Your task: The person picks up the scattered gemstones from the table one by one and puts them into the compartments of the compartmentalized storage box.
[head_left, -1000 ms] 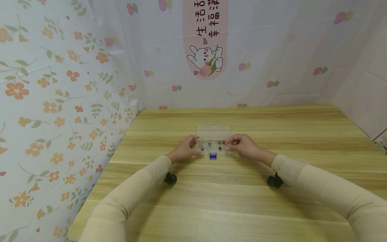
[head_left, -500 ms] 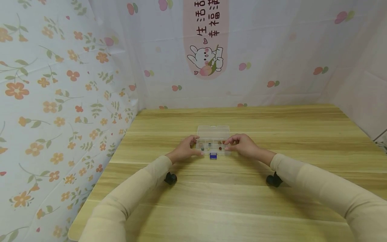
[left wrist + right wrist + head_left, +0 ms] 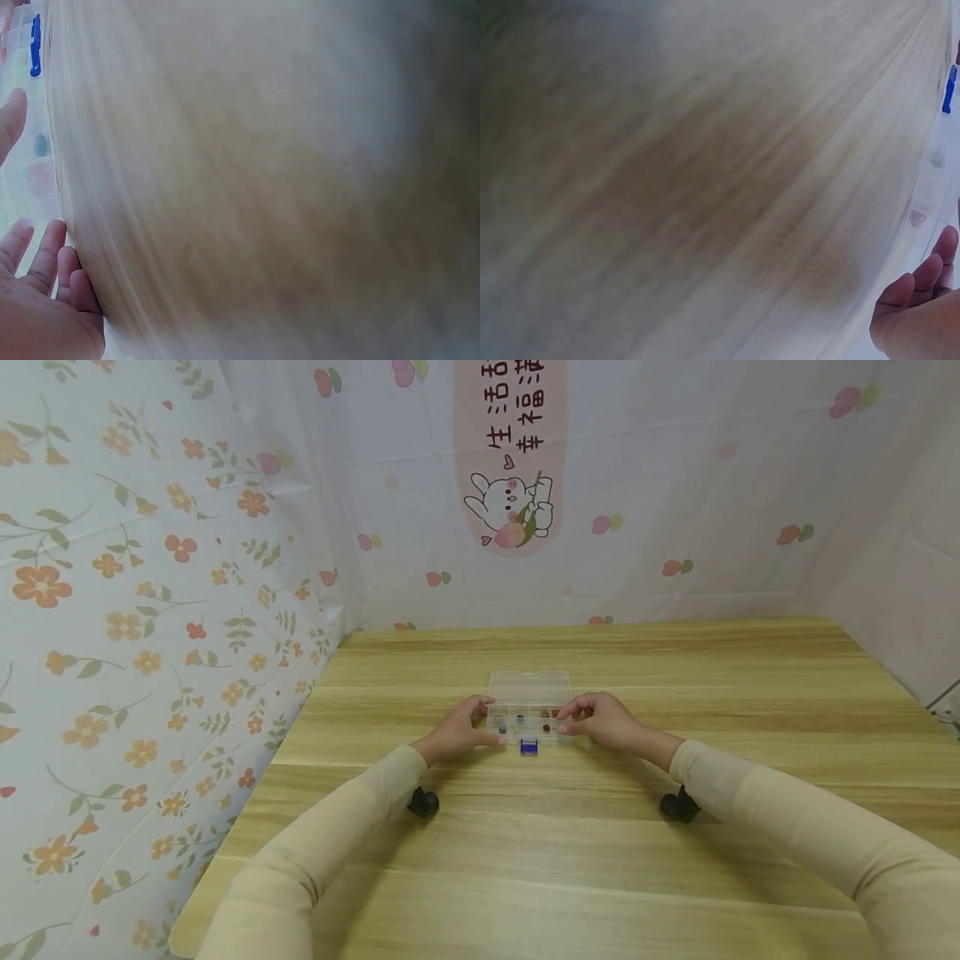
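A clear plastic compartment box [image 3: 553,740] lies on the table with its lid [image 3: 529,687] folded back away from the person. Small dark, reddish and greenish pieces sit in several compartments, too small to identify. A blue latch [image 3: 528,747] hangs at the front edge. The left hand [image 3: 459,728] holds the box's left end, thumb at the front corner and fingers toward the back. At the opposite end, the right hand [image 3: 606,723] holds it between thumb and fingers. In the left wrist view a green piece [image 3: 40,145] shows inside, near the thumb.
The wood-grain table [image 3: 525,860] extends around the box. A dark wrist camera [image 3: 423,803] sits below the left wrist, and another dark camera [image 3: 680,807] below the right. Printed cloth [image 3: 645,485] hangs behind the table, with floral cloth [image 3: 150,635] along the left.
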{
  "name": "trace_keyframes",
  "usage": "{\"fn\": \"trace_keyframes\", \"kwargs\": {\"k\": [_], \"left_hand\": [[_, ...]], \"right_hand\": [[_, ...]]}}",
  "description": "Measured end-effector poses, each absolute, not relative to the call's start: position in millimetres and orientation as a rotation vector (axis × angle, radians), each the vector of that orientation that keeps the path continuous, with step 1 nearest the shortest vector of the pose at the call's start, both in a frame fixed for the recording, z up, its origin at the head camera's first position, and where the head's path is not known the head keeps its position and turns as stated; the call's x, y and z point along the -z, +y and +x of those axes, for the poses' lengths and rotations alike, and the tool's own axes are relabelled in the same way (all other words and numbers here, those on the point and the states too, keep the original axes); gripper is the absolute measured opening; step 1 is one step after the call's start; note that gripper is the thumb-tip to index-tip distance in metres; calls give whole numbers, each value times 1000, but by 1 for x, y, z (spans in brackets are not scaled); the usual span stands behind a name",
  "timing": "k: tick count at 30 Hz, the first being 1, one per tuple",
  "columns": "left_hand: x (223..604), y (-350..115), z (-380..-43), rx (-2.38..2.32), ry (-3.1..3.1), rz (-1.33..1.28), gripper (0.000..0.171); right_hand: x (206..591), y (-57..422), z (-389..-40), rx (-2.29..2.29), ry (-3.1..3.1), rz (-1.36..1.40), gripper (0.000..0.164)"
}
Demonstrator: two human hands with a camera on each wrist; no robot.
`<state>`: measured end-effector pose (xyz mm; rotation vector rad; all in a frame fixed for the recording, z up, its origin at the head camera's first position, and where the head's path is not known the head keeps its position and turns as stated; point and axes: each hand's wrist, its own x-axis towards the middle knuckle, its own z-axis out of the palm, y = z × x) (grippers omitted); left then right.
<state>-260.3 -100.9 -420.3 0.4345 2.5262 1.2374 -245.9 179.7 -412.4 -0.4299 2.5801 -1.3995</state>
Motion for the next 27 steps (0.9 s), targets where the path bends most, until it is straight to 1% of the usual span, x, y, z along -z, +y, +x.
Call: {"fn": "trace_keyframes", "kwargs": {"k": [16, 27], "left_hand": [[418, -100, -257, -1245, 2520, 425, 74], [417, -101, -258, -1247, 2514, 430, 74]], "right_hand": [[412, 180, -245, 1391, 2592, -408, 18], [410, 184, -246, 1412, 2589, -391, 22]]}}
